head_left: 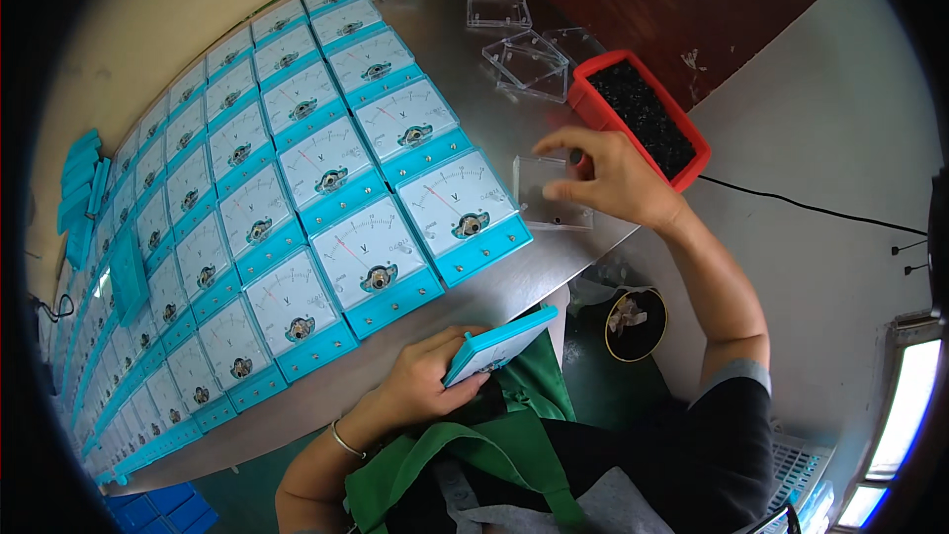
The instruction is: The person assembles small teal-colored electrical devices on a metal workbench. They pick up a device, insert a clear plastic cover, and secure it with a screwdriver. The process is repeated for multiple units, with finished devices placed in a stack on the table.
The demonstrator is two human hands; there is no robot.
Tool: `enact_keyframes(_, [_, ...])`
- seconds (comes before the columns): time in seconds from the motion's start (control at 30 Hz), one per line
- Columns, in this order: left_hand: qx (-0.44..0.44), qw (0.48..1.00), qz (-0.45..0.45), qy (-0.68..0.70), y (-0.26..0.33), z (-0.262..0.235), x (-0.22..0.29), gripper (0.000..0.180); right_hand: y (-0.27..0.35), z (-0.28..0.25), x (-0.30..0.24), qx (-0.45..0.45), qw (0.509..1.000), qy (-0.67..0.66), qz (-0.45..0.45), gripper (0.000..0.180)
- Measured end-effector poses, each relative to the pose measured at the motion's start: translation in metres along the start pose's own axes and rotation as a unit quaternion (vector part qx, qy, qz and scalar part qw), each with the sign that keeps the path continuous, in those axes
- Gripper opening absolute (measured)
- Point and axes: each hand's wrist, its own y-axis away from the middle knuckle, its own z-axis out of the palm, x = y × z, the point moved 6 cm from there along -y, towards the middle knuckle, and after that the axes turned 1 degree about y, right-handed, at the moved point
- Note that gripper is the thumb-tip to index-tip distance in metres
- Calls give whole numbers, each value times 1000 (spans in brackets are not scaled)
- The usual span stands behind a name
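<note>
While the left hand grips a blue panel meter at the table edge, right hand just beside the red tray of small black parts, fingertips pinching a clear cover on the table, rows of meters left of the tray

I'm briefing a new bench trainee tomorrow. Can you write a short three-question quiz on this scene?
1. True or false: the left hand holds a blue-framed meter near the table edge.
2. What does the right hand touch? A) the clear cover B) the red tray C) the bin
3. Fill in: the red tray holds small ___ parts.

Key: 1 true; 2 A; 3 black.
</note>
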Motion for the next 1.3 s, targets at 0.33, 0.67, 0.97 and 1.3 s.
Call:
enact_keyframes(0.33, [30,999,7,-22,3,1,-2,39,32,19,14,335,816,-465,-72,14])
enact_keyframes(0.67, [9,1000,-14,-3,3,2,-4,36,25,18,16,228,812,-521,-134,13])
enact_keyframes(0.97, [-22,998,-37,42,-6,-2,3,31,43,22,5,232,857,-415,-197,13])
enact_keyframes(1.3, [-25,999,15,36,-7,-1,0,28,25,21,15,236,824,-492,-151,11])
